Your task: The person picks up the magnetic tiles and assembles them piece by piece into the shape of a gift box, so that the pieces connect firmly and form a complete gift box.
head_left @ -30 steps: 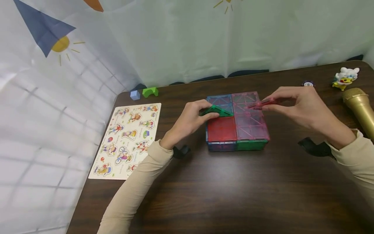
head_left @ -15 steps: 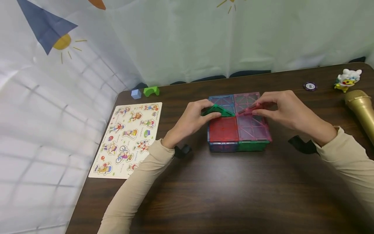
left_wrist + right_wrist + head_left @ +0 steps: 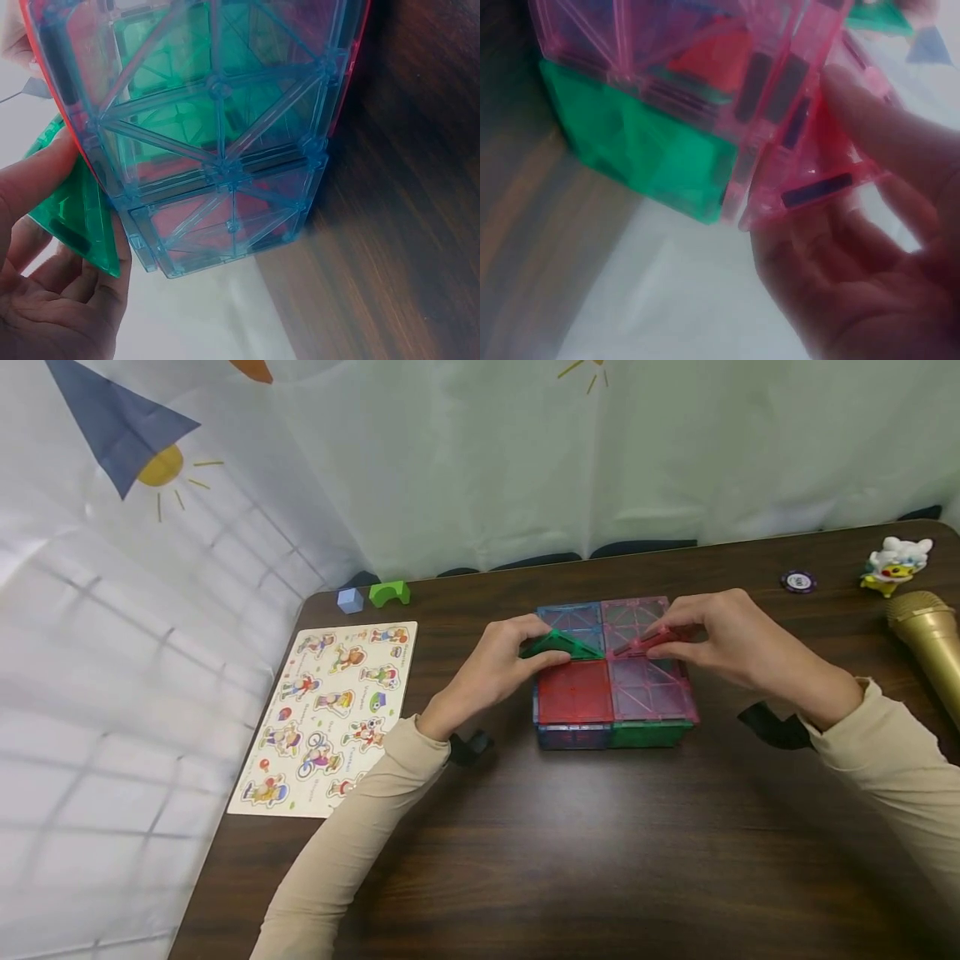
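Observation:
A low box of translucent magnetic tiles (image 3: 573,693) stands on the table, its top made of blue, red and pink squares. My left hand (image 3: 498,664) pinches a green triangular magnetic tile (image 3: 568,645) between thumb and fingers, slanted on the top's left half. In the left wrist view that green tile (image 3: 79,214) leans against the box edge. Opposite, my right hand (image 3: 731,639) pinches a pink-red triangular magnetic tile (image 3: 637,645), also slanted over the top. Seen from the right wrist, this tile (image 3: 817,161) meets the pink edge of the box. The fingertips partly cover both triangles.
A wooden picture puzzle board (image 3: 322,718) lies at the left. Behind it sit a light blue cube (image 3: 349,601) and a green arch block (image 3: 389,594). At the right are a poker chip (image 3: 798,582), a small figurine (image 3: 896,564) and a gold microphone (image 3: 926,639).
My right hand has moved left and slightly nearer with the pink-red triangle, bringing it to the middle of the box top. The left hand has stayed almost still with the green triangle.

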Demonstrator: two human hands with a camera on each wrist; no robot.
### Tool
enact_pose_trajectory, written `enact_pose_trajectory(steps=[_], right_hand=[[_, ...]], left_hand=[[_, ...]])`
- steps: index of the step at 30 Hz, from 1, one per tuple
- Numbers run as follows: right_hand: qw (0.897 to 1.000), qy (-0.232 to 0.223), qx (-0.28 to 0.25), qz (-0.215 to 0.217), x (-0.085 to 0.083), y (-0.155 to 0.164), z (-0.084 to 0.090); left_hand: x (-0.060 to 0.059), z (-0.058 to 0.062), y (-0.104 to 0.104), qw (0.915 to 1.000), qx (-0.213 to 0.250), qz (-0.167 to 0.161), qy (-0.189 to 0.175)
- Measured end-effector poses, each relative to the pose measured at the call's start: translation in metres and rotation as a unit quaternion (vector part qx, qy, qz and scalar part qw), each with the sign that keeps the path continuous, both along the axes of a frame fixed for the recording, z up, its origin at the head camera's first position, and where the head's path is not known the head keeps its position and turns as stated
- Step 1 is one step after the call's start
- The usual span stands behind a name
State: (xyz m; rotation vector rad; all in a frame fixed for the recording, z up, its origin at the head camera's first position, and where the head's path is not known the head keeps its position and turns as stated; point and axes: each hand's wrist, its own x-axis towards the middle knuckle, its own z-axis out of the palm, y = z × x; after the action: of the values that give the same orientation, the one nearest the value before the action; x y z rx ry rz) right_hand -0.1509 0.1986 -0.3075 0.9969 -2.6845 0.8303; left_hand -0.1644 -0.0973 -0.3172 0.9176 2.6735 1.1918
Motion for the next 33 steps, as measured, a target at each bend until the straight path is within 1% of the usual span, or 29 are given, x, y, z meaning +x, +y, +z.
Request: enact_pose_trajectory(steps=[6,15,19,23,26,31,33], right_hand=[[1.0,0.003,-0.001,0.008,0.0,-0.002,0.001],[1.0,0.002,0.021,0.021,-0.001,-0.004,0.006],[0.999,-0.012,0.03,0.024,-0.001,-0.005,0.008],[0.998,-0.032,0.042,0.017,-0.001,-0.006,0.008],[0.999,-0.026,0.041,0.019,0.0,-0.004,0.008],[0.999,-0.025,0.026,-0.003,0.003,0.006,0.01],[0.999,-0.034,0.024,-0.028,0.006,0.013,0.012]], left_hand=[[0.0,0.0,0.0,1.0,-0.004,0.001,-0.002],[0.0,0.0,0.001,0.9999,-0.012,0.004,-0.005],[0.0,0.0,0.001,0.9999,-0.015,0.007,-0.002],[0.001,0.001,0.001,0.9998,-0.014,0.012,-0.004],[0.001,0.002,0.0,0.9998,-0.013,0.016,-0.002],[0.002,0.005,-0.006,0.9998,0.002,0.022,0.002],[0.004,0.007,-0.011,0.9995,0.011,0.029,0.005]])
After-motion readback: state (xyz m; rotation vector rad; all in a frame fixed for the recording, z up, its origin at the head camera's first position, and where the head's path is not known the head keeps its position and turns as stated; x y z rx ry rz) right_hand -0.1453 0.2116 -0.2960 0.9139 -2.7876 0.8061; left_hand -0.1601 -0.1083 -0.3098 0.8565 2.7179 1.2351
